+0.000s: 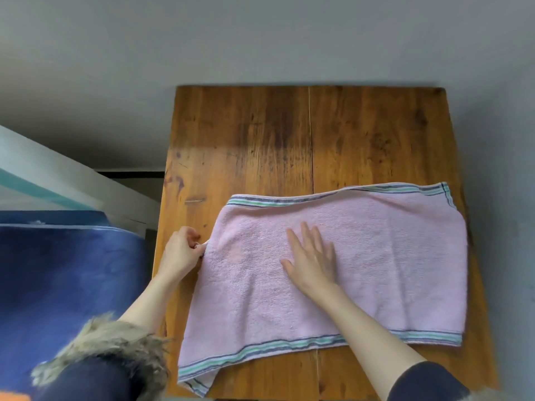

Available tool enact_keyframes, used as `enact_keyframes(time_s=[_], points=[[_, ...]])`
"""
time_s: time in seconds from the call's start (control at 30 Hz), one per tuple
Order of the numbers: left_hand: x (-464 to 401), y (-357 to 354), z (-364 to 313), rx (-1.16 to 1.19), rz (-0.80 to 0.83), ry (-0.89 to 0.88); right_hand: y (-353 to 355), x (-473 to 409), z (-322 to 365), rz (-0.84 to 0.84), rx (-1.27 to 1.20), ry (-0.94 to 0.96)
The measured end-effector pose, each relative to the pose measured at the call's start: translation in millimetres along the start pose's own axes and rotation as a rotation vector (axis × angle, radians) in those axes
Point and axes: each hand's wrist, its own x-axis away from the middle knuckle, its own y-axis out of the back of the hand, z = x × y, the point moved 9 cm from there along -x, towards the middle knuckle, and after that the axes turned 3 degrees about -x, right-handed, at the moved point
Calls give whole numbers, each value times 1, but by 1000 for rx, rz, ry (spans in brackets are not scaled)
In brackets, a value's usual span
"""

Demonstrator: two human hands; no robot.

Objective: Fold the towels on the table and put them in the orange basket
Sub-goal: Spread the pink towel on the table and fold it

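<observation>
A pink towel point(376, 256) with striped green and blue borders lies spread on the wooden table point(246, 134), folded over once. My left hand point(181, 251) pinches the towel's left edge at about mid height. My right hand point(314, 259) lies flat on the middle of the towel with its fingers straight and spread. A bit of orange point(13, 396) shows at the bottom left corner; I cannot tell if it is the basket.
The table's far half is bare wood, set against a grey wall point(260, 39). To the left of the table is a blue surface point(63, 270) and a white and teal frame point(58, 180). A fur-trimmed dark sleeve point(110, 351) covers my left forearm.
</observation>
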Motion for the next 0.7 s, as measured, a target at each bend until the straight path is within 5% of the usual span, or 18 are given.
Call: enact_keyframes(time_s=[0.3, 0.53, 0.7], points=[[-16, 30, 5, -220, 22, -93, -11, -1, 13, 64, 73, -139], [-63, 133, 5, -106, -255, -80, -8, 1, 18, 81, 71, -212], [-67, 132, -10, -32, -360, -182, -8, 2, 23, 78, 96, -249]])
